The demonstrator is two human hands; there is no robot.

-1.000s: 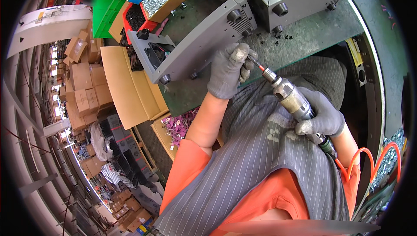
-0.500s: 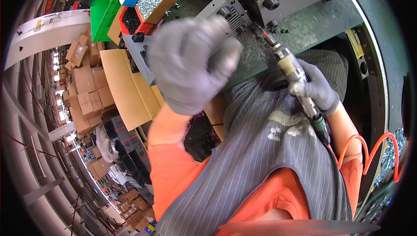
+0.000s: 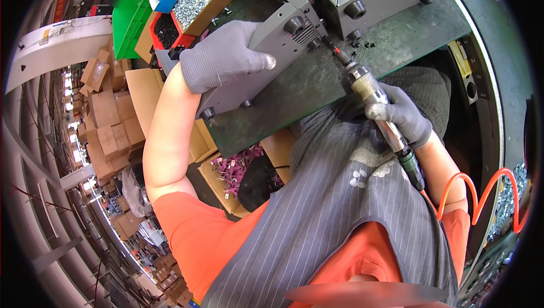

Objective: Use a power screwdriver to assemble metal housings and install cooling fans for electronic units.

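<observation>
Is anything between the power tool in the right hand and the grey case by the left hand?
Nothing visible. The power tool in the right hand has its tip close to the slotted end of the grey case; whether they touch, I can't tell. The left hand grips the case farther left.

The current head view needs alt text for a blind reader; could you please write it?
A person's gloved right hand holds a power driver while the left hand grips a grey housing on a green workbench. A second grey housing stands beside it.
</observation>
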